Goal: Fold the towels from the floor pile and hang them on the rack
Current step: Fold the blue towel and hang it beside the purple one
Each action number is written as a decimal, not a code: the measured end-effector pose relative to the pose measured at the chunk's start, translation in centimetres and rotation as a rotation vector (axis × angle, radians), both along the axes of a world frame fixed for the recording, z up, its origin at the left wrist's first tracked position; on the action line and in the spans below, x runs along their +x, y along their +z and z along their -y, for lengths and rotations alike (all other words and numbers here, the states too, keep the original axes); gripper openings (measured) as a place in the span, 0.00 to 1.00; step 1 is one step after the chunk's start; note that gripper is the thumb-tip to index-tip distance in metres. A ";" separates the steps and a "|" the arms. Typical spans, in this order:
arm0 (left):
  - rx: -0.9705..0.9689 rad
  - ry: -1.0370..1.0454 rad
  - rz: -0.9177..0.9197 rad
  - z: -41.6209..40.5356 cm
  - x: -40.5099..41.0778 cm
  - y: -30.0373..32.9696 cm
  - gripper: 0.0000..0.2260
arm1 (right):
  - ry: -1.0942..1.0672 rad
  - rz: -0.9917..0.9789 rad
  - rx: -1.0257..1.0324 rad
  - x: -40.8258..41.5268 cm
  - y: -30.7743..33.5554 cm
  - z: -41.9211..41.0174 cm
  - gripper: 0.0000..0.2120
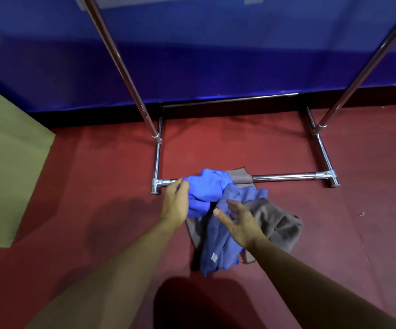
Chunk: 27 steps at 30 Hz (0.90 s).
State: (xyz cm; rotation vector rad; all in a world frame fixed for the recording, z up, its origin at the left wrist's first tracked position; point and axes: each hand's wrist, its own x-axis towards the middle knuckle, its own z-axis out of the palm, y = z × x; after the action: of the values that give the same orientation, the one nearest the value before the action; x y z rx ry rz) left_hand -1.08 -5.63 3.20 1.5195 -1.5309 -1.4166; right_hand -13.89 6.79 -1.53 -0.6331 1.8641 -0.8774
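The towels sit in a soft heap on the red floor, right at the front bar of the rack, near the bar's left end. A bright blue towel is bunched on top, partly over the bar. A darker blue towel trails from it toward the person, with a small white tag near its near end. A brown towel lies under both and sticks out on the right side of the heap. The left hand is on the left edge of the bright blue towel, and its fingers seem to curl into the cloth, so it looks like it holds it. The right hand is above the darker blue towel with its fingers spread apart and holding nothing. The step now looks like picking one towel out of the heap. To do it well, take just one towel and lift it up so the others fall away. Then the free hand should find a corner or an edge, so the towel can be shaken flat before it is folded. The bright blue towel is right in the left hand's grip and just past the right hand's fingertips. The rack's tall poles go up out of view, and no towel shows on them.
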 end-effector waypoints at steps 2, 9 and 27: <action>-0.040 -0.016 -0.059 0.4 0.2 2.6 0.10 | -0.008 0.041 -0.027 0.3 1.7 0.0 0.33; -0.186 -0.121 -0.143 0.2 0.5 12.2 0.05 | -0.073 0.332 -0.136 1.8 7.1 -1.8 0.52; -0.476 -0.045 -0.023 -2.2 8.0 24.0 0.09 | -0.191 -0.154 -0.509 -0.6 23.7 -5.9 0.18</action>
State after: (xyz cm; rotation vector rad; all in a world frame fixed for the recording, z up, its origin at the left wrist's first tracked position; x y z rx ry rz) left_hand 6.89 -3.45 27.24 1.1804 -1.7414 -0.9898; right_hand -14.47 12.70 22.20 -0.8586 1.8650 -1.4896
